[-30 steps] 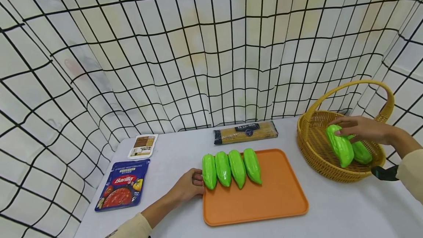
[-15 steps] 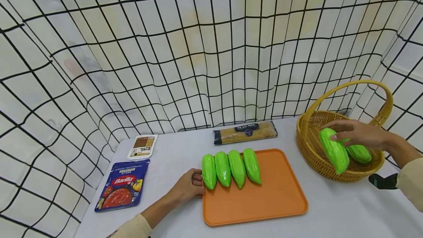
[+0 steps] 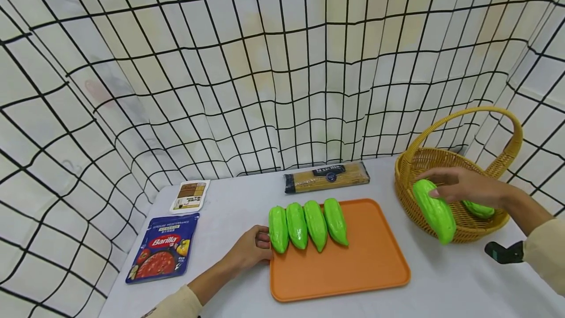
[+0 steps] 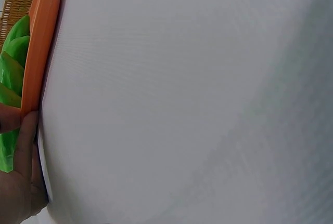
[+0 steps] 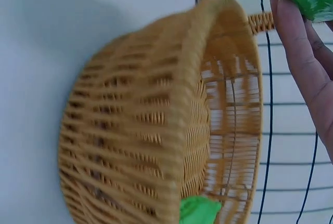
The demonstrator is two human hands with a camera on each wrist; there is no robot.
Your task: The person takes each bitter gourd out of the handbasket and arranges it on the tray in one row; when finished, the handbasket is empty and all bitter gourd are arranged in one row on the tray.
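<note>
My right hand [image 3: 472, 188] grips a bright green, ridged bitter melon [image 3: 434, 211] above the near left rim of the wicker basket [image 3: 408, 195]. The melon hangs tilted, its pointed end downward and to the right. Another bitter melon [image 3: 478, 209] lies inside the basket, partly hidden by the hand. My left hand [image 3: 249, 249] holds the left edge of the orange tray [image 3: 348, 271]; the left wrist view shows the thumb over the rim [image 4: 42, 42] and fingers outside it. Several bitter melons [image 3: 297, 225] lie side by side along the tray's upper left.
A pack of spaghetti [image 3: 328, 177] lies behind the tray. At the left are a blue Barilla sauce pouch [image 3: 164, 247] and a small white-and-brown packet [image 3: 191, 196]. The basket's tall handle [image 3: 463, 112] arches over it. A black-gridded white cloth [image 3: 265, 87] encloses the back and sides.
My right hand has lifted the bitter melon from inside the basket and moved it left and toward me, over the rim. My left hand and the tray stay in place.
</note>
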